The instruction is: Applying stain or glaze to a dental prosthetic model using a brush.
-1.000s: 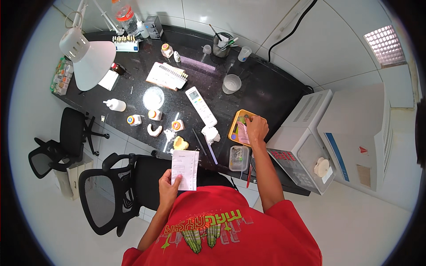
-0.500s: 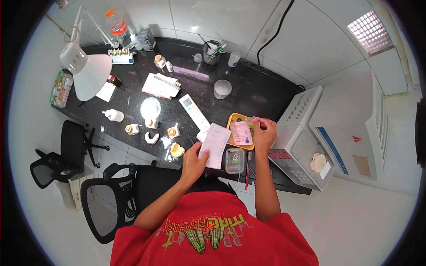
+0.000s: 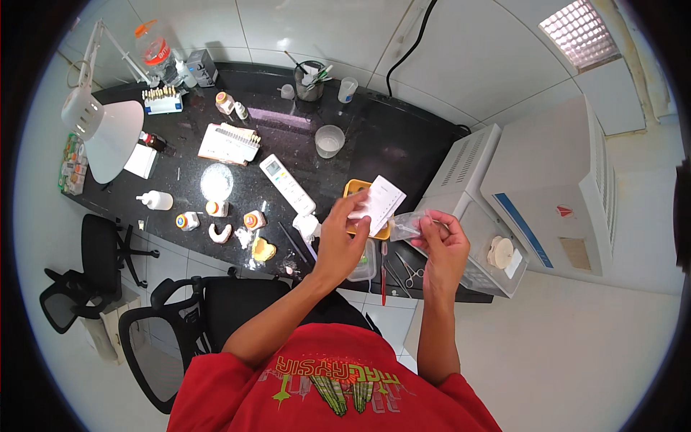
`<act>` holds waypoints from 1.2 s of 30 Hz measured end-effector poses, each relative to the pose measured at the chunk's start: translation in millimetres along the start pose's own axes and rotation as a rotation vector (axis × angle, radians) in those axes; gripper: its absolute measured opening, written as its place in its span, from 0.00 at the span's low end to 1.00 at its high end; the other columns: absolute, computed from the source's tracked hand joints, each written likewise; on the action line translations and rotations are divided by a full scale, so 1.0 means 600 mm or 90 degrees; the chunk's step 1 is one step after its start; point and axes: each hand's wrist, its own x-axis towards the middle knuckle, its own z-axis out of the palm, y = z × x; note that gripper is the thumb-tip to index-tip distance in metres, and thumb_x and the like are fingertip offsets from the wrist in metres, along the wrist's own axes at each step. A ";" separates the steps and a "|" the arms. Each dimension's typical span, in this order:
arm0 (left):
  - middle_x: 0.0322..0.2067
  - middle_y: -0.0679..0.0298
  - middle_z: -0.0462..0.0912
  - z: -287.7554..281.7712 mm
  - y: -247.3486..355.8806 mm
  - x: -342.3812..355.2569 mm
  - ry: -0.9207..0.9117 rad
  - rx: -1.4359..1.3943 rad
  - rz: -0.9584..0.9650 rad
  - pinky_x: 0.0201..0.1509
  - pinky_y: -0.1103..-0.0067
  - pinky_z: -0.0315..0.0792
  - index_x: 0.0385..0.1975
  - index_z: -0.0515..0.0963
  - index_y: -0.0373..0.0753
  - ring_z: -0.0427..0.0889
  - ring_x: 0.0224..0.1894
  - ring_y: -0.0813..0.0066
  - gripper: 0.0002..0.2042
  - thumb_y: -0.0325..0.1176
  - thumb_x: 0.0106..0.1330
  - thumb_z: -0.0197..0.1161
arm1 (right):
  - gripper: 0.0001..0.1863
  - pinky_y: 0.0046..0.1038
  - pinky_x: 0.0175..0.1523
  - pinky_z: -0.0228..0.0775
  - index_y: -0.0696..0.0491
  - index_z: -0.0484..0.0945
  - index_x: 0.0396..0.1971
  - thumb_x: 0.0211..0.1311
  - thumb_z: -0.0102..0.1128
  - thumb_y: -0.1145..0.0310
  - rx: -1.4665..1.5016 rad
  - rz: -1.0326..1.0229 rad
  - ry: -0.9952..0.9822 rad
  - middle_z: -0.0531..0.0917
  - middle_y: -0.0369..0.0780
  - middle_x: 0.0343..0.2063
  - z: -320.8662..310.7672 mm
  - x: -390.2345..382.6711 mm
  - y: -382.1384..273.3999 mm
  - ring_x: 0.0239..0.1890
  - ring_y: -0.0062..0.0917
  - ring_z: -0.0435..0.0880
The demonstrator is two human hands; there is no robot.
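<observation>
Both your hands are occupied: your left hand [image 3: 342, 245] pinches the white paper [image 3: 386, 202] between thumb and fingers, while your right hand [image 3: 443, 245] grips what looks like a clear plastic bag [image 3: 408, 227] at its right end. Below them spreads the black counter [image 3: 392, 137]. On it, the yellow tray [image 3: 351, 186] sits under the paper, which hides most of it. Nearer you, the clear plastic box [image 3: 367, 266] is partly covered by your left arm. Above the tray, the paper slants, and the bag hangs just beside its lower right edge; whether the two touch, you cannot tell from here, nor what the bag contains. To handle both well, hold the paper by its margin so it doesn't crease, and pinch the thin film lightly, letting it lie smooth. Smallest, the scissor-handled metal tool [image 3: 412, 273] and slim red tool [image 3: 384, 284] lie near your right wrist; don't let your forearm brush them.
</observation>
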 end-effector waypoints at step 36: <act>0.38 0.60 0.75 -0.063 0.136 -0.326 -0.005 -0.284 -0.046 0.40 0.83 0.73 0.40 0.76 0.30 0.78 0.37 0.79 0.07 0.21 0.62 0.59 | 0.17 0.14 0.29 0.73 0.59 0.72 0.46 0.56 0.64 0.79 -0.112 0.000 -0.461 0.83 0.39 0.26 -0.061 -0.244 -0.037 0.25 0.15 0.81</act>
